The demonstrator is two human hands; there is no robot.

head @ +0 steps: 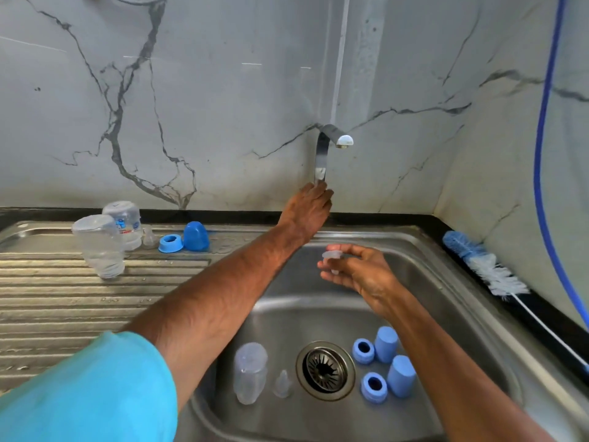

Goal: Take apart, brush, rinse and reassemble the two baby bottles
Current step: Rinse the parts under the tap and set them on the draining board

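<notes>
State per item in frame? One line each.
Tap: no water visible.
Left hand: on the tap base.
Right hand: fingers holding a clear teat.
Drainboard bottles: two, upside down, apart from their parts.
Basin bottle: standing, uncapped.
Blue rings and caps: loose in the sink.
Brush: lying on the counter edge.
</notes>
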